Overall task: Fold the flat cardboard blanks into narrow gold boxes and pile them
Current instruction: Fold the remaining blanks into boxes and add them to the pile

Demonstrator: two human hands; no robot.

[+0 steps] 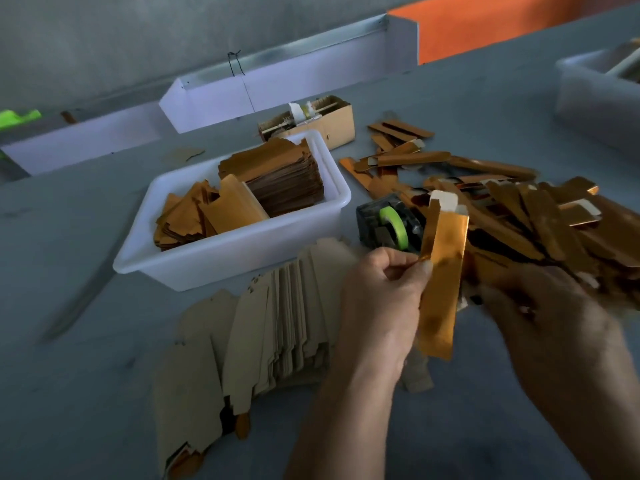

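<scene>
A narrow gold box (441, 271) is held upright at the centre of the view, its white end flaps open at the top. It is pinched along its left edge between the thumb and curled fingers of the left hand (381, 299). The right hand (554, 327), at 4 o'clock, is blurred; whether it grips anything cannot be told. A fanned row of flat cardboard blanks (263, 323), brown side up, is laid on the grey table (86, 375) at 7 o'clock, partly under the left forearm. A loose pile of folded gold boxes (519, 209) is spread at 2 o'clock, just behind the right hand. A white plastic tub (225, 251) at 10 o'clock is filled with stacked gold blanks (287, 174). A black tape dispenser (388, 223) with a green roll is seen between the tub and the pile. A small corrugated carton (329, 126) is set behind the tub at 12 o'clock.
</scene>
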